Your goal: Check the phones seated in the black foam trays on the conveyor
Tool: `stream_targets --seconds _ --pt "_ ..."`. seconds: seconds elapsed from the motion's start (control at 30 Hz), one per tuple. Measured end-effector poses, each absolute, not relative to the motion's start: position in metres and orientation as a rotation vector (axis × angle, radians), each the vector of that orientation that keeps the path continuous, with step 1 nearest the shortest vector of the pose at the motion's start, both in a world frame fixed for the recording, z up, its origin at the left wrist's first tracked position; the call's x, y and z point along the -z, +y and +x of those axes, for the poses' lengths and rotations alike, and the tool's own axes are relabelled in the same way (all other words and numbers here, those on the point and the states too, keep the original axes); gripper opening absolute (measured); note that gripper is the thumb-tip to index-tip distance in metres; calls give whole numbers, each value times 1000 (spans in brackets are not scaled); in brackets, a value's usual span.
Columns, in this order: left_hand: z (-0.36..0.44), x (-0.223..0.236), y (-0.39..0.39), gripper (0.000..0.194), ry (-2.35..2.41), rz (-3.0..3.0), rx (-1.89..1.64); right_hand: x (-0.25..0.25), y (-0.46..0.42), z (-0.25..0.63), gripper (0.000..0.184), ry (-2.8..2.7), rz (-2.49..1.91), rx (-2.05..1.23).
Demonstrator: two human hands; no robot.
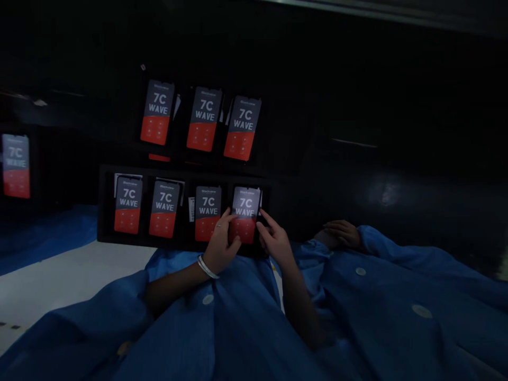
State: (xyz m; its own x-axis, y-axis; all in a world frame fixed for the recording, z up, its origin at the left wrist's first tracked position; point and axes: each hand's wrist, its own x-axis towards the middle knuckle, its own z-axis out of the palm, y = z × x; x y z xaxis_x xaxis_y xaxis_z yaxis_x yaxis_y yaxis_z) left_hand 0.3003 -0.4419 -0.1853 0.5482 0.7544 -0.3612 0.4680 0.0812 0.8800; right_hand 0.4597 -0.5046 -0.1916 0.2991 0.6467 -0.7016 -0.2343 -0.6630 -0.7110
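Dark worktop [384, 193], left hand [223, 247] and right hand [277, 244] flanking phone [244, 203], tray edge [138, 244] below

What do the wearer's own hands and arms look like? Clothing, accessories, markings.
Both hands ungloved. Left hand: thin ring on a finger, pale band-style bracelet at the wrist. Right hand: no ring or bracelet visible. Blue work coat with a pale round button; forearms bare below its sleeves. No sleeve markings readable in the dim light.
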Motion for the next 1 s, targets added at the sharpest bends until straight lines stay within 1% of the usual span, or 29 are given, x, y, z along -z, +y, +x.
stream_targets --seconds 0.27,0.43,0.47,0.53,0.6,0.63,0.7,0.77,0.83,0.93,1.0 --pt "299 185 -443 59 1081 1657 -235 195 -504 462 68 -369 -1789 -1488" --pt "301 179 -442 62 1067 1741 -133 196 -506 463 67 -376 -1788 -1494" --pt "300 177 -440 61 1050 1743 -117 195 -506 461 65 -386 -1811 -1464" --pt "293 172 -434 54 1018 1739 -131 191 -508 453 57 -434 -1931 -1292" --pt "279 168 -426 46 1023 1743 -225 185 -508 438 49 -554 -2035 -1136" --pt "270 167 -421 43 1052 1748 -295 181 -507 428 47 -633 -2043 -1146" --pt "249 169 -413 42 1143 1752 -412 176 -501 407 55 -774 -1947 -1369" --pt "230 175 -408 46 1224 1739 -439 174 -491 389 72 -819 -1813 -1609" --pt "216 181 -405 54 1253 1714 -378 176 -477 378 81 -778 -1781 -1686" --pt "210 186 -403 65 1236 1712 -267 183 -458 371 78 -646 -1797 -1657" --pt "213 187 -401 69 1220 1727 -223 186 -450 371 76 -570 -1804 -1629"
